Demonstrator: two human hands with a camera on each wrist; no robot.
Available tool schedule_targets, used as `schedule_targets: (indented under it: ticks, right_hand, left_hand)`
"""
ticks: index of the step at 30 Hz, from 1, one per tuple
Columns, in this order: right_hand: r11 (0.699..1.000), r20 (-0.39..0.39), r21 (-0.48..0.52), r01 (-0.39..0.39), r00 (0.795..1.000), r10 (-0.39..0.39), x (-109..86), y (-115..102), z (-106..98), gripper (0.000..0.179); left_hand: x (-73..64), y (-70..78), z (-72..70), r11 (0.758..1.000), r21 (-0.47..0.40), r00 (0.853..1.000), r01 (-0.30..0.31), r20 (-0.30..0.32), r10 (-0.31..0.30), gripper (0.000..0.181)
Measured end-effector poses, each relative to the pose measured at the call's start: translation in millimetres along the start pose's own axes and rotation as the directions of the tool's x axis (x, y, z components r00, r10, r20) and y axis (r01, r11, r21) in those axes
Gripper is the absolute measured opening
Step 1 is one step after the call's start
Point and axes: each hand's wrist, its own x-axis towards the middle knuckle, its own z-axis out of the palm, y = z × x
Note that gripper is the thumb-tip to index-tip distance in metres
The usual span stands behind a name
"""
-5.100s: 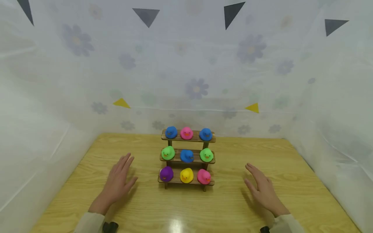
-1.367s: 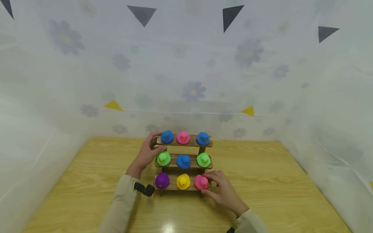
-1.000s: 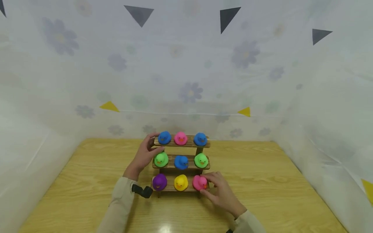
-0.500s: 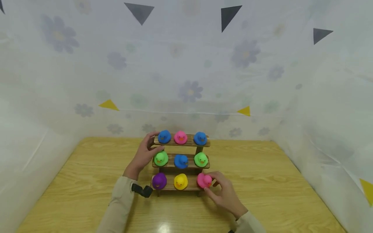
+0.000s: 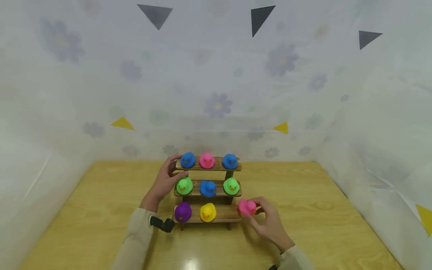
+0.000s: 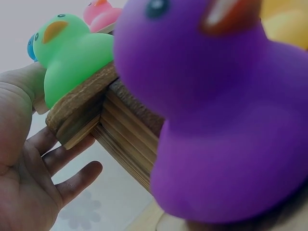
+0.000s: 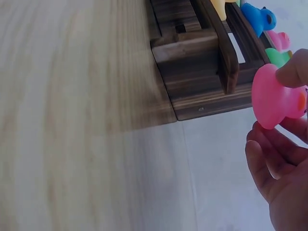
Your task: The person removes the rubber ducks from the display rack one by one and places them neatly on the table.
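Note:
A brown wooden three-tier display stand (image 5: 221, 214) bears rubber ducks in rows. My right hand (image 5: 270, 223) pinches a pink rubber duck (image 5: 247, 207) between thumb and fingers, just off the right end of the bottom tier. The right wrist view shows that pink duck (image 7: 269, 98) raised, its flat base towards the camera. My left hand (image 5: 164, 183) holds the stand's upper left side, thumb in front and fingers behind. On the bottom tier stay a purple duck (image 5: 183, 212) and a yellow duck (image 5: 207, 212). In the left wrist view the purple duck (image 6: 207, 110) hides much of the stand.
The middle tier carries two green ducks (image 5: 184, 185) and a blue duck (image 5: 208, 188). Along the top sit a pink duck (image 5: 207, 160) between two blue ducks (image 5: 230, 161). The stand stands on a wood-grain table (image 5: 297, 195), with a flowered white curtain (image 5: 216, 75) behind.
My right hand has taken the pink duck from the bottom tier's right end and moved it rightward off the stand. My left hand, earlier over the table, came to the stand and stays there.

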Motion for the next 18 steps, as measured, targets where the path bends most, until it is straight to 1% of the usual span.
schedule_targets:
  ticks: [4,11,18]
  right_hand:
    - [0.999,0.000,-0.042,-0.011,1.000,0.011,0.5,2,-3,0.041]
    - [0.994,-0.034,-0.099,0.055,0.998,-0.059,8.2,7,-4,0.039]
    - [0.986,-0.041,-0.160,0.042,0.998,-0.049,12.8,21,-7,0.038]
  left_hand:
    - [-3.1,-1.6,-1.8,1.000,0.010,1.000,0.003,0.002,-0.003,0.055]
    - [-6.0,0.0,-3.6,1.000,0.024,1.000,-0.008,-0.011,0.009,0.055]
    - [-4.3,0.5,-0.3,0.999,0.032,1.000,-0.014,-0.005,0.014,0.054]
